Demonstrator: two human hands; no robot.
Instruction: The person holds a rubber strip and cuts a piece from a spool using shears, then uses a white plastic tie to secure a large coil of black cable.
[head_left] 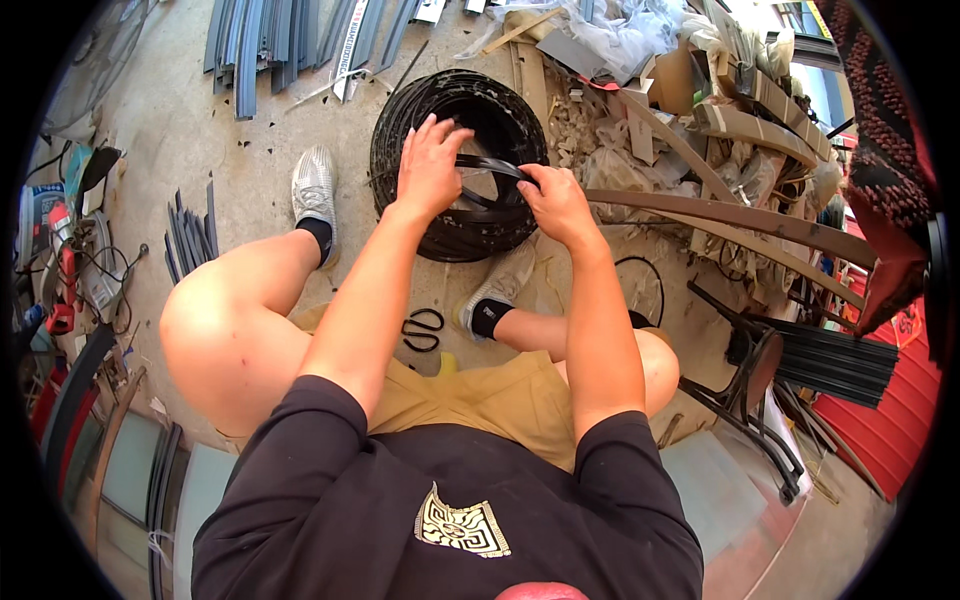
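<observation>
From where I stood, the work centred on a thick coil of black strip point(468, 240) lying on the concrete floor point(260, 150), its round hollow facing up toward the seated person. A glossy black band point(490, 163) arched across that hollow. The right hand point(560, 205), above the coil's right side, had thumb and forefinger pressed together on the band. The left hand point(430, 170) was over the coil's left part, fingers raised and bent, its palm side close to the band's other end; whether it was clamped there I couldn't tell.

One pale shoe point(317, 195) was planted just left of the coil, the other point(505, 272) close by its near edge. Nearer the person than the coil lay a small black looped object point(423, 329). Beyond the coil and to its left was a bundle of long grey strips point(255, 50), while some shorter grey strips point(192, 235) sat well to its left, with power tools point(90, 260) farther out. To the coil's right rose a heap of scraps and plastic sheeting point(690, 110), and a long brown strip point(730, 217) stretched away from that side.
</observation>
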